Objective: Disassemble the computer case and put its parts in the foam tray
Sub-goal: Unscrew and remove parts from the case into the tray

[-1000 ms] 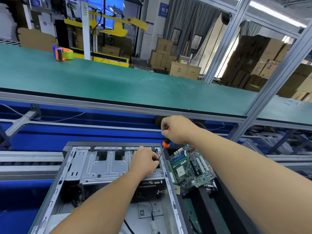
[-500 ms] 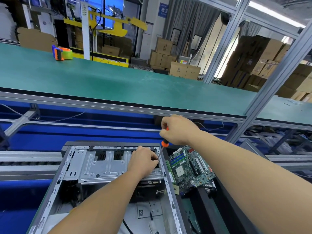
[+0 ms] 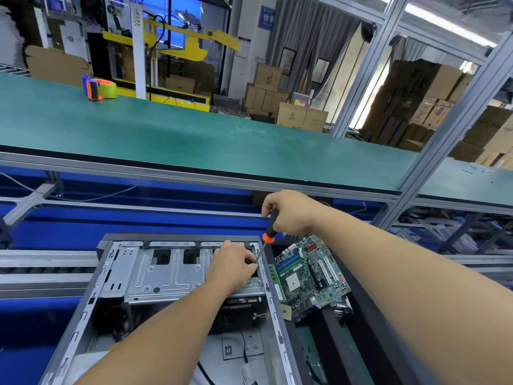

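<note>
The right hand point(image 3: 288, 212) grips a screwdriver point(image 3: 268, 230) slanting down-left to the open computer case point(image 3: 177, 276), its tip apparently at a screw pinched by the nearer left hand point(image 3: 233, 263) on the drive cage's point(image 3: 166, 270) right end.

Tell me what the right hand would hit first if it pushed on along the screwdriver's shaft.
Probably the grey metal drive cage at the open computer case's right rail: the right hand aims the orange-and-black screwdriver down-left beside the left hand's fingers. Depth is unclear.
</note>
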